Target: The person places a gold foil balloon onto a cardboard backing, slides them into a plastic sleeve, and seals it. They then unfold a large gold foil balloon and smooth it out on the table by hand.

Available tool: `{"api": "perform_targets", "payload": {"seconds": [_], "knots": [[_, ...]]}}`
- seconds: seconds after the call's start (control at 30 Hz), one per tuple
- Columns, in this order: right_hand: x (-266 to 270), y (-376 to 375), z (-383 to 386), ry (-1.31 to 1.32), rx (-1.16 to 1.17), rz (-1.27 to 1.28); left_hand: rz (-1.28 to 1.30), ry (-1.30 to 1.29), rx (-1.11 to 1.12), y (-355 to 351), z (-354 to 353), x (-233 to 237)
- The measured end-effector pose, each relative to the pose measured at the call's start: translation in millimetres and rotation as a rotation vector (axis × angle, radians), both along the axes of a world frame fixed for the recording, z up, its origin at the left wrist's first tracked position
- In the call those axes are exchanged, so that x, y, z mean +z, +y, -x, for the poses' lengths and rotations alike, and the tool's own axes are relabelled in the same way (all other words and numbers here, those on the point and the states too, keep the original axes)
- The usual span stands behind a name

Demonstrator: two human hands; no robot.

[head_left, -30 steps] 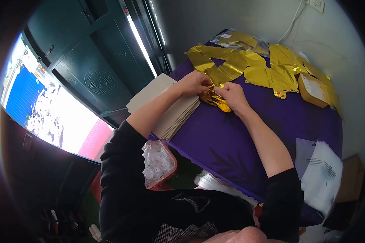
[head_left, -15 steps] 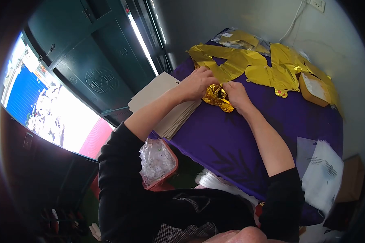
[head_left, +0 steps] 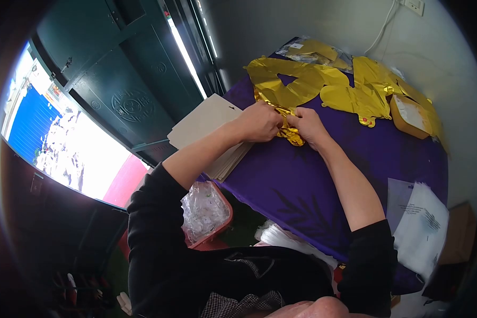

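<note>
Knuckles of the left hand (head_left: 261, 122) face up, its fingers curled under, the bare forearm reaching in from 8 o'clock with the black sleeve pushed to the elbow. The right hand (head_left: 308, 126) comes from 5 o'clock on a longer, straighter forearm, thumb side turned toward the left one. Both grips are closed on crumpled gold foil (head_left: 293, 139), the fingertips nearly meeting; its loose end hangs toward 6 o'clock over the purple tabletop (head_left: 323, 169). Whether it joins the flat gold sheet (head_left: 297, 90) at 12 o'clock I cannot tell. From the hands, a cardboard stack (head_left: 204, 122) sits at 9 o'clock, partly under the left forearm, a yellow box (head_left: 412, 121) at 3, a plastic bag (head_left: 423, 225) at 4, and a red bin (head_left: 225, 216) at 7, below the tabletop edge.
</note>
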State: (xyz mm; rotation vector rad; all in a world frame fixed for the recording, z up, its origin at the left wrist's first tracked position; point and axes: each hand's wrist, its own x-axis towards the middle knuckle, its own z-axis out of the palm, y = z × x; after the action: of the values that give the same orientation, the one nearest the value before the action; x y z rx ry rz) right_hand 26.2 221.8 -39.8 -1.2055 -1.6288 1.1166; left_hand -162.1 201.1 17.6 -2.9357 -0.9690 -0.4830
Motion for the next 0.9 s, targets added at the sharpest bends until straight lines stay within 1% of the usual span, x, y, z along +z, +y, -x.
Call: {"api": "perform_targets", "payload": {"seconds": [0.03,0.07,0.1,0.13,0.17,0.23,0.27,0.3,0.37,0.4,0.43,0.47,0.5,0.57,0.6,0.67,0.7,0.73,0.77,0.83,0.87,0.9], "knots": [[5.2,-3.9,0.3,-0.035,-0.026,-0.022,0.106,0.106,0.07,0.4,-1.6,-0.3],[9.2,-6.7,0.8,-0.07,-0.053,-0.043,0.105,0.109,0.069,1.9,-3.7,0.0],[9.4,-6.6,0.9,-0.069,-0.054,-0.044,0.154,0.069,0.136,4.0,-6.6,1.3],[9.5,-6.6,1.2,-0.012,-0.079,-0.009,0.205,0.028,0.205,6.4,-9.6,2.5],[9.9,-6.6,2.2,0.044,-0.103,0.026,0.205,0.027,0.208,13.8,-11.7,0.5],[10.6,-4.4,1.6,0.068,-0.11,0.019,0.331,0.171,0.331,37.1,-13.0,-7.3],[11.5,-2.3,-0.6,0.093,-0.12,0.013,0.231,0.297,0.288,44.8,-11.6,-10.4],[14.3,2.3,-5.2,0.093,-0.12,0.007,0.225,0.296,0.289,48.6,-13.0,-9.5],[21.3,15.9,-14.0,-0.078,-0.056,-0.306,0.257,0.211,0.363,55.6,-18.0,-10.9],[39.2,15.5,-16.2,-0.162,-0.053,-0.347,0.258,0.209,0.364,57.8,-22.4,-8.9],[50.7,20.8,-18.3,-0.163,-0.051,-0.347,0.259,0.184,0.411,59.7,-28.0,-4.2],[61.3,26.2,-20.2,-0.252,-0.055,-0.454,0.26,0.16,0.457,61.2,-32.0,0.6],[71.3,26.9,-21.9,-0.342,-0.058,-0.561,0.261,0.158,0.458,64.1,-33.4,3.2],[86.2,23.3,-22.5,-0.336,-0.086,-0.58,0.079,0.391,0.459,72.4,-37.3,10.7],[89.0,25.1,-23.1,-0.337,-0.108,-0.58,0.119,0.546,0.411,83.3,-41.5,17.0],[93.8,27.7,-25.0,-0.339,-0.13,-0.58,0.122,0.503,0.419,89.2,-35.5,16.2],[97.0,28.0,-25.9,-0.295,-0.232,-0.701,0.124,0.464,0.428,89.5,-33.6,19.4],[100.2,28.6,-27.1,-0.249,-0.332,-0.821,0.303,0.504,0.454,96.3,-32.8,24.8],[107.1,31.5,-31.2,-0.251,-0.331,-0.82,0.306,0.502,0.454,105.0,-28.7,24.3],[123.5,41.2,-43.9,-0.104,-0.453,-0.644,0.55,0.57,0.478,118.5,-21.5,19.7],[127.0,43.8,-47.6,-0.107,-0.455,-0.642,0.583,0.769,0.48,123.6,-23.8,23.6],[129.5,46.1,-51.4,-0.099,-0.423,-0.561,0.583,0.769,0.475,127.9,-21.8,27.6]]}}
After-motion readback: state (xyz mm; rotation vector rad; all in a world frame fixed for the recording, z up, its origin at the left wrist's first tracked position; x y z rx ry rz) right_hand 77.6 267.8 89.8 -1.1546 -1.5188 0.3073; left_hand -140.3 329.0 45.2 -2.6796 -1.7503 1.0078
